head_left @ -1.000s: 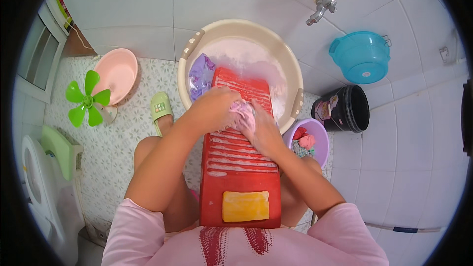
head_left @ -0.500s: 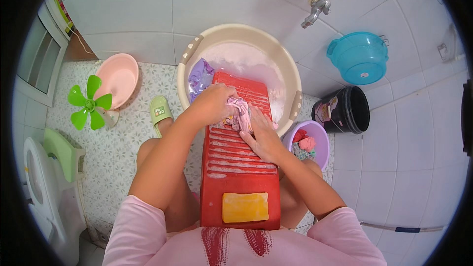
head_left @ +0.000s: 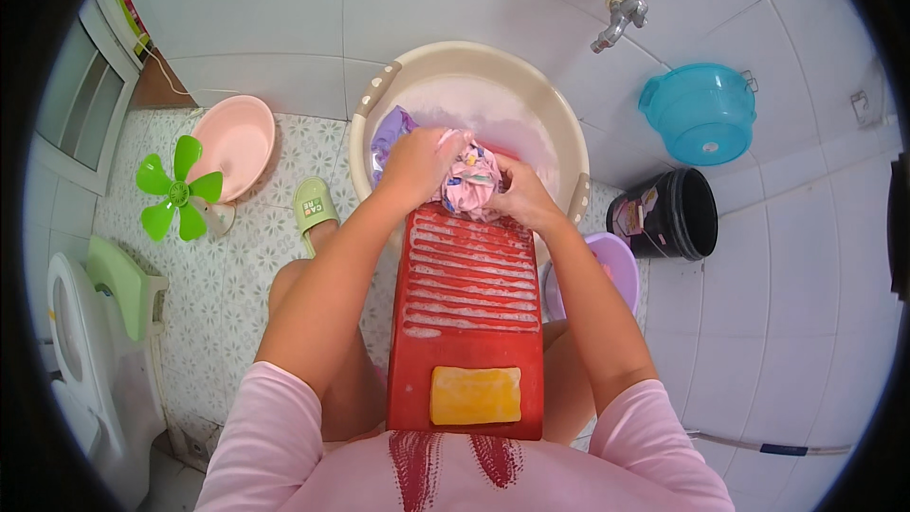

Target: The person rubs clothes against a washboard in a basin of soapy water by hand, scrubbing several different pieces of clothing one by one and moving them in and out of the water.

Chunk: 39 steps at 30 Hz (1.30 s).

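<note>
The cloth (head_left: 469, 175) sits bunched at the far end of the red washboard (head_left: 469, 322), left hand (head_left: 417, 166) and right hand (head_left: 519, 194) both clamped on it.

At frame centre, a left hand (head_left: 414, 166) and right hand (head_left: 519, 194) grip a pink cloth (head_left: 469, 180) atop a red washboard (head_left: 469, 313); yellow soap (head_left: 475, 395) lies at its lower end, a cream basin (head_left: 493, 85) above.

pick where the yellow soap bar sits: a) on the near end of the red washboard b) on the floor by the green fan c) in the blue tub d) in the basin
a, the soap lies flat on the smooth near end of the washboard, below its ridges, while both hands bunch a cloth at the far end over the basin.
</note>
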Each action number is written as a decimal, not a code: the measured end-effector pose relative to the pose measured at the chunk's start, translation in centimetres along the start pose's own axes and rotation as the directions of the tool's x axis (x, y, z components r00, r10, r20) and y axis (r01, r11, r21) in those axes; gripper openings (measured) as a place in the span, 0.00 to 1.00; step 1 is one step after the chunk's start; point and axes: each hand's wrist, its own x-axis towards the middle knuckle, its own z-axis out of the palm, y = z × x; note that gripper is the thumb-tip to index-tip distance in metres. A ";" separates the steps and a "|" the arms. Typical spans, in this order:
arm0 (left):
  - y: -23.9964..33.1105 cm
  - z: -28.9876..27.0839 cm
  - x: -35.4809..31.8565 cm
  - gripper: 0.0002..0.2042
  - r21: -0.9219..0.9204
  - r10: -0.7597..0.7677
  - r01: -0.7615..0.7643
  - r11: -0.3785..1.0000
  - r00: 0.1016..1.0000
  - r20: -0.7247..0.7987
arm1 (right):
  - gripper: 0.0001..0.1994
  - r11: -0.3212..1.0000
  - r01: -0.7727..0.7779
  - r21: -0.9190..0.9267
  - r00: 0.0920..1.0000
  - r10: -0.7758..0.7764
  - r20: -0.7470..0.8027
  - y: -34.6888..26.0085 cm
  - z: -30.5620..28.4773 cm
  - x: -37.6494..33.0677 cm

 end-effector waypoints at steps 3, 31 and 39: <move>0.9 -0.3 -0.1 0.22 -0.744 -0.234 0.371 0.556 0.928 0.289 | 0.25 0.968 0.204 -0.148 0.977 -0.210 -0.032 1.5 0.1 -0.5; 0.8 -1.1 0.7 0.14 -0.717 -0.254 0.281 0.638 0.956 0.149 | 0.18 0.869 -0.001 -0.496 0.867 -0.246 -0.434 2.5 4.9 -7.5; -0.3 1.5 1.0 0.08 -0.444 -0.062 0.079 0.893 0.997 0.053 | 0.17 0.681 -0.220 -0.699 0.734 -0.356 -0.578 4.0 1.5 2.5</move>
